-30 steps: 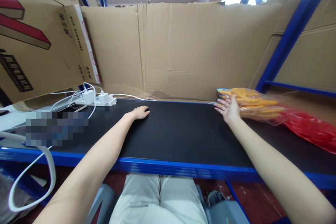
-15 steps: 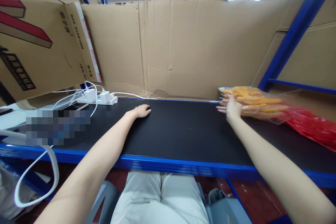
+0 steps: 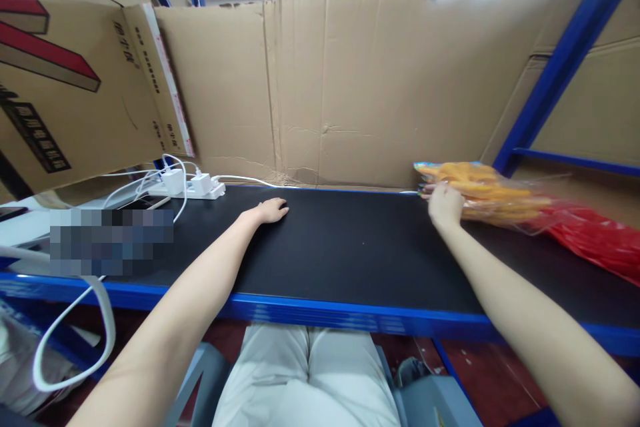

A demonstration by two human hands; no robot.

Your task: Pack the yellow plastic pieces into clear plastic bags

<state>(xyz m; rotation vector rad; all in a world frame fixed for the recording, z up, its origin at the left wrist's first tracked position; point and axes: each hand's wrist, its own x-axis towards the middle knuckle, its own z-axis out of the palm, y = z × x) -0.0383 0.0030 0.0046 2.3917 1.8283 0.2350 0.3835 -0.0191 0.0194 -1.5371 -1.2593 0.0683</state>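
My left hand (image 3: 273, 210) lies palm down on the black tabletop (image 3: 345, 250), fingers loosely stretched and nothing in them. At the right, my right hand (image 3: 447, 205) has its fingers curled against the near left end of a stack of clear plastic packets (image 3: 480, 180) with orange-yellow contents. The fingertips are partly hidden and a little blurred, but the hand looks closed on the packets' edge. Beyond the packets, a red plastic bag (image 3: 595, 237) rests on the table and touches their right end.
Tall cardboard (image 3: 375, 93) walls the back. A big cardboard box (image 3: 80, 80) leans in at the upper left. Below it are a white power strip (image 3: 197, 188) and loose white cables. A blue post (image 3: 560, 67) slants up on the right; a blue edge (image 3: 320, 310) runs along the front.
My right hand's fingers, stretched out before, have curled in at the packets' end. My left hand stays in place.
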